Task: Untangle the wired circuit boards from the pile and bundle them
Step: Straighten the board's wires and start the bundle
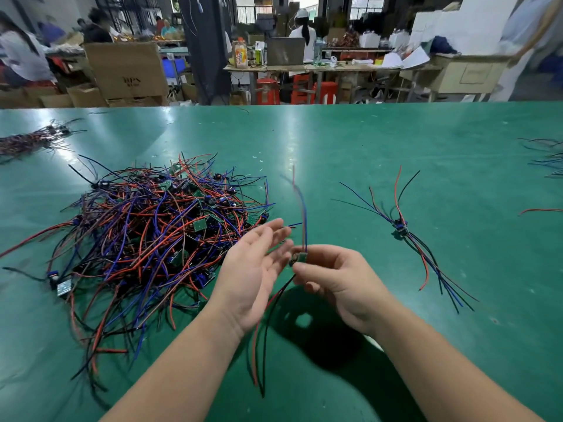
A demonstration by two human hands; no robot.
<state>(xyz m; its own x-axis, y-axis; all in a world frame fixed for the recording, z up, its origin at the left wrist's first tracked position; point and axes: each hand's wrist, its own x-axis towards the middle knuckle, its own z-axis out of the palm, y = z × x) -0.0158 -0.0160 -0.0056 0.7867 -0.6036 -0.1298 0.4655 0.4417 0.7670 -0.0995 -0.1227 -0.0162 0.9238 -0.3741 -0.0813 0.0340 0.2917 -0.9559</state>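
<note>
Just above the green table [365, 141], the person's right hand [338, 284] pinches a small green circuit board [301, 257] between thumb and fingertips, with the remaining fingers curled loosely beneath. From this board a red and a blue wire [303, 214] rise upward, blurred toward their tips, while a red and a black wire [263, 336] hang down from it toward the near edge of the table. The left hand [253, 272] is turned palm up and released, its fingers straight and slightly spread, grasping nothing. Its blurred fingertips lie just beside the board, and whether they touch it cannot be told. To the left of both hands lies the pile [146, 239], a wide tangle of red, blue, black and purple wires with many small green boards caught among them, and its nearest strands run behind the left hand. To the right, well apart from the pile, a small bundle [401, 229] rests on the table, its boards gathered at the middle and its wires fanning out toward both the far and the near side. Another bundle [27, 141] lies at the far left of the table, and more loose wires [548, 156] show at the right edge. Beyond the table stand cardboard boxes [128, 68], red stools [326, 92] and other people at work benches.
</note>
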